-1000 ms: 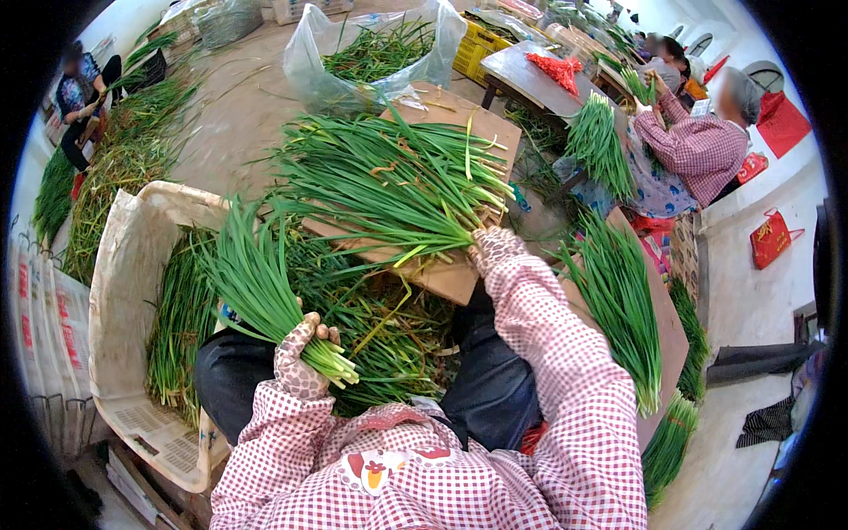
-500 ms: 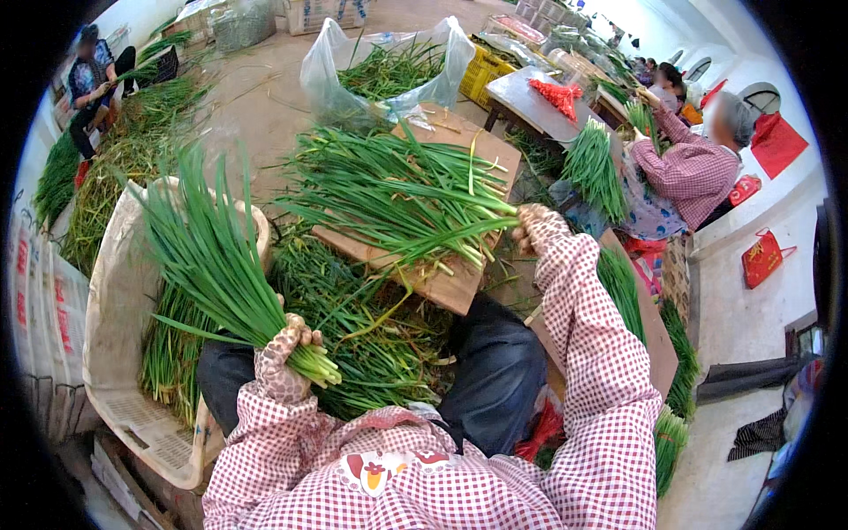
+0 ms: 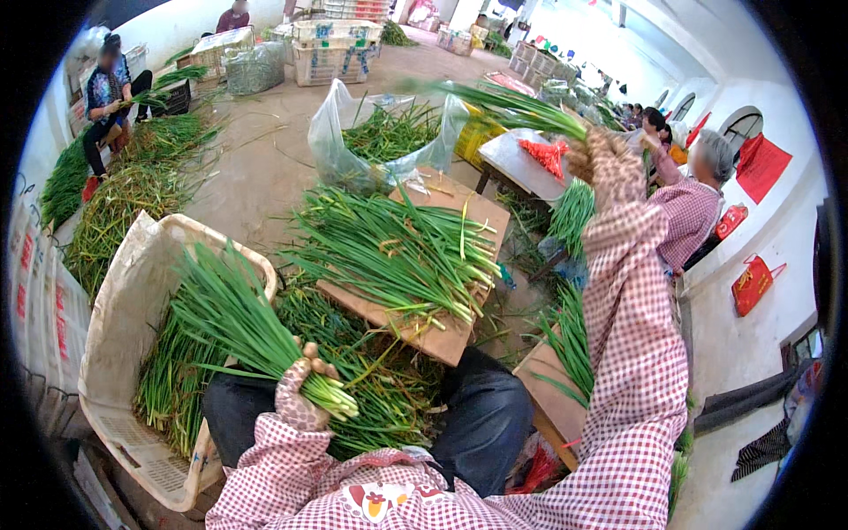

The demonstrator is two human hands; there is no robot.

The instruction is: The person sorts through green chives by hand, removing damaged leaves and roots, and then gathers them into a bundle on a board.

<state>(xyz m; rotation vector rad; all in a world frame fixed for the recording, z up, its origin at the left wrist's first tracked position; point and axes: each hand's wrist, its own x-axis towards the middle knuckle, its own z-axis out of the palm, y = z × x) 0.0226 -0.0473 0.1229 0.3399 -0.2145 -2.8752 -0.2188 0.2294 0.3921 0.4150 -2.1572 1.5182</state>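
Note:
My left hand (image 3: 305, 386), in a patterned glove, is closed round the pale stem ends of a bunch of garlic chives (image 3: 234, 314). The leaves fan out over the white plastic basket (image 3: 119, 322) at the left. My right hand (image 3: 609, 163), slightly smeared by motion, is raised at the upper right. It grips a smaller bunch of garlic chives (image 3: 521, 110) by the stems, with the leaves pointing left. Between my arms, a loose pile of garlic chives (image 3: 389, 247) lies on a wooden board (image 3: 455, 346), stems toward the right.
Loose greens (image 3: 380, 424) lie between my knees. Beyond the board stands a clear plastic bag (image 3: 327, 146) of trimmings. A small table (image 3: 517, 159) holds a red bag (image 3: 543, 157). A co-worker (image 3: 693, 190) sits close at the right; another person (image 3: 110, 97) sits far left.
My right hand has lifted from the pile on the board, up and right, with a few chives in it. My left hand has shifted slightly right, still holding its bunch. The view has tilted up.

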